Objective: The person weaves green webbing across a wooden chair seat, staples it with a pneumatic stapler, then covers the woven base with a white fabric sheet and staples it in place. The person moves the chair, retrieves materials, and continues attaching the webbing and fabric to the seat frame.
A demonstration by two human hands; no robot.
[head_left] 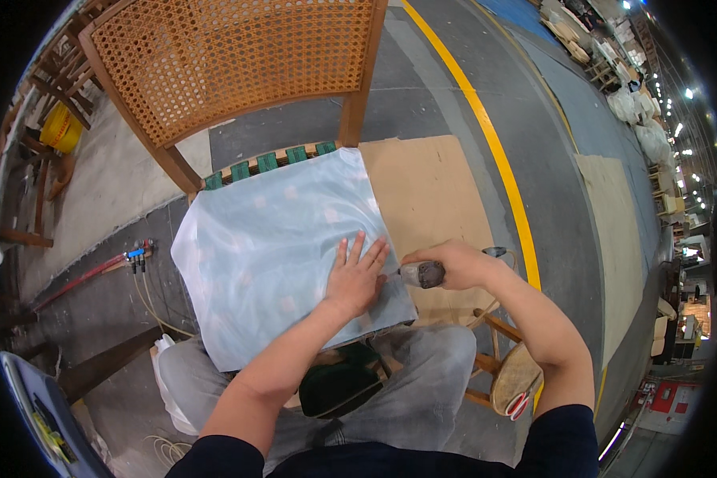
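Where the yellow bucket (61, 127) sits: over on the person's far left, among wooden furniture frames (37, 199); from here I can't see what is in it
Plastic bundles (652, 142): pale, heaped off to the far right; what they hold is too small for me to tell
Pale cloth (267, 239): spread over the seat of the cane-backed chair (239, 60), right in front of the person, creased near the fingers
Green webbing (267, 162): strips showing along the rear of the seat, where the cloth stops short of the chair's back
Left hand (357, 279): laid flat on the cloth near its right edge, fingers parted, gripping nothing
Right hand (460, 265): wrapped round a grey hand tool (429, 274), its nose toward the cloth's right edge; whether it touches, I can't tell
Brown sheet (434, 187): lying to the right of the chair, partly covered by the tool and right hand
Round stool (511, 373): near the person's right knee, red-handled scissors (518, 405) on top, the right arm in front of part of it
Blue fitting (139, 253): left of the chair, thin hoses trailing from it
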